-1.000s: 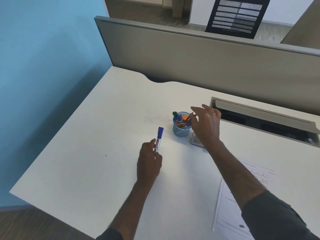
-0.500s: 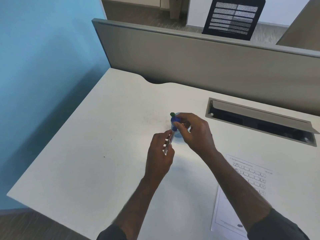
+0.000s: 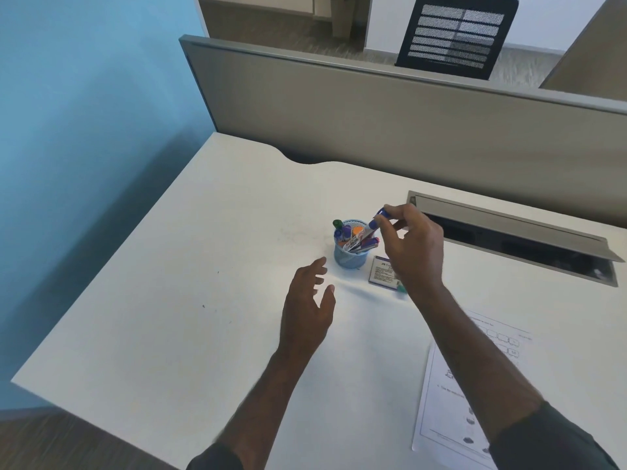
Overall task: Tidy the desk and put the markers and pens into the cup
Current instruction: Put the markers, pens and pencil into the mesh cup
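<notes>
Right hand (image 3: 412, 252) pinches blue-capped marker (image 3: 368, 229) by its upper end, lower end inside blue mesh cup (image 3: 350, 257). Left hand (image 3: 307, 312) open, fingers relaxed, holding nothing, at cup's 7 o'clock. Small card (image 3: 382, 272) at cup's 3 o'clock; printed sheet (image 3: 451, 395) at worktop's (image 3: 169, 300) 4 o'clock.

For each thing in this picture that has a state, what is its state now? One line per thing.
blue marker: held tilted, lower end in the cup.
cup: upright on the desk, full of markers and pens.
right hand: pinches the blue marker's capped end.
left hand: open, holds nothing.
cable tray lid: raised open.
small card: flat beside the cup.
worksheet: flat on the desk.
</notes>
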The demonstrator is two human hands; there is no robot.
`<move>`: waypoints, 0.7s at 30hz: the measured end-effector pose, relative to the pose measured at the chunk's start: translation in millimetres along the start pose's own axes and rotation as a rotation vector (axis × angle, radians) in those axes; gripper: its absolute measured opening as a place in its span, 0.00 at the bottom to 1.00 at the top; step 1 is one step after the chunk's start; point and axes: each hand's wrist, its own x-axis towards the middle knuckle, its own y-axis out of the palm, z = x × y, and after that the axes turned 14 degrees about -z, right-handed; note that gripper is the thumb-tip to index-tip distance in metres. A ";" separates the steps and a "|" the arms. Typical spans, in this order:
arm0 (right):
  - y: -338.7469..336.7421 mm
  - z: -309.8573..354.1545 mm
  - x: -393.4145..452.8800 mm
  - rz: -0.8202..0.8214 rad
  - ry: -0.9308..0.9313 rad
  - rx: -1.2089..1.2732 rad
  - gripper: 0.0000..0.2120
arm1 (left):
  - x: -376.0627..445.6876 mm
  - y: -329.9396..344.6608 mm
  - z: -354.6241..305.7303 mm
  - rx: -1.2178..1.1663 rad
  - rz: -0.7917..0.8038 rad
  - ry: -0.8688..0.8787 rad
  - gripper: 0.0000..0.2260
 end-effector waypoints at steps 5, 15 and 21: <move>14.9 -6.3 -19.5 0.047 -0.073 -0.125 0.07 | -1.3 -0.3 3.2 0.021 0.013 0.002 0.21; 26.1 -6.2 -22.0 -0.046 -0.155 -0.175 0.07 | -0.1 -4.5 11.0 0.033 0.010 -0.012 0.22; 19.9 -4.3 -8.9 -0.151 -0.167 -0.175 0.07 | -0.7 -1.2 9.0 0.019 0.015 -0.019 0.21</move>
